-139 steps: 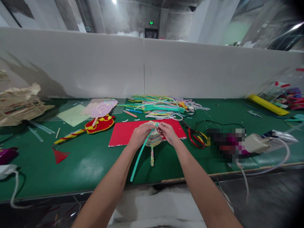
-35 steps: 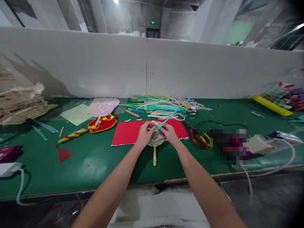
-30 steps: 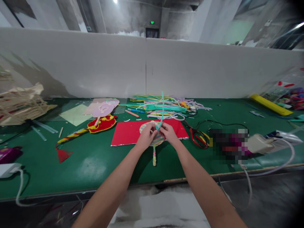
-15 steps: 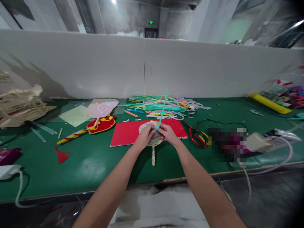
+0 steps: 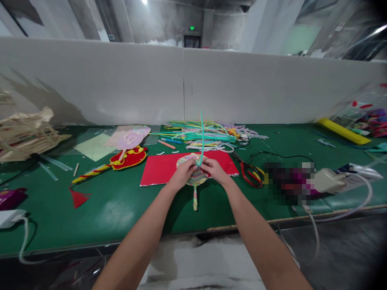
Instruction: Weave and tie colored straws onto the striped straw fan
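Note:
Both my hands meet over a striped, pastel fan-shaped piece with a twisted handle pointing toward me. My left hand is closed, its fingertips pinching the lower end of a teal pipe cleaner. From the other side, my right hand pinches the same pipe cleaner close by. Its long free end stands nearly upright above my fingers. The fan-shaped piece lies partly over a red sheet, and my hands hide much of its middle.
Behind the sheet is a heap of colourful pipe cleaners. Red-handled scissors lie to the right, near a pixelated patch. A red and yellow fan with a tassel sits left. A white partition borders the green table.
The free end of the teal pipe cleaner has swung left, from leaning right to nearly upright. Both hands stay in almost the same place.

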### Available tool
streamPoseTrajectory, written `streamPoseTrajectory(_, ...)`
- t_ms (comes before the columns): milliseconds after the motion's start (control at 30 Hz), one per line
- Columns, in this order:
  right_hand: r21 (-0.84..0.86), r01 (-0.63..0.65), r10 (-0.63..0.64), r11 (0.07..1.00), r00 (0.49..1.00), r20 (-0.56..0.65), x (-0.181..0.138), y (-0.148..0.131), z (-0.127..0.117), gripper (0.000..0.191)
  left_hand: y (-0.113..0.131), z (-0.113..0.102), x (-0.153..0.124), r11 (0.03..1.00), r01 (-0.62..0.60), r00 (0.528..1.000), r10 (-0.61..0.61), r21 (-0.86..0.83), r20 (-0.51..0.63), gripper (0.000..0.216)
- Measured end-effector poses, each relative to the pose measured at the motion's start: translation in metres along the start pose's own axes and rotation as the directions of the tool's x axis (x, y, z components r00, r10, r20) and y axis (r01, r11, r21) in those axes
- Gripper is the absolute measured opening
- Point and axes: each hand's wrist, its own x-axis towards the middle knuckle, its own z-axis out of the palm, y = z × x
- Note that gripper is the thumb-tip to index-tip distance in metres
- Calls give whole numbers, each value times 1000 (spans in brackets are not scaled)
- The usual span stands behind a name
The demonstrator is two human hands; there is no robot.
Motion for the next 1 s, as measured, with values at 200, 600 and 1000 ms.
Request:
streamPoseTrajectory(200, -15, 41, -41, 999, 999, 2, 0, 0, 2, 24, 1, -2, 1, 999, 29, 1000, -29, -19, -9, 14)
streamPoseTrajectory(600, -60, 77, -84, 995, 989, -125, 7, 9, 2, 23, 3, 2, 2, 981, 80, 996, -87, -175, -29, 20)
streamPoseTrajectory(1000, 22, 78, -73, 997, 983, -170, 6, 9, 5, 22, 1, 3, 1, 999, 31, 991, -33, -16, -128, 15)
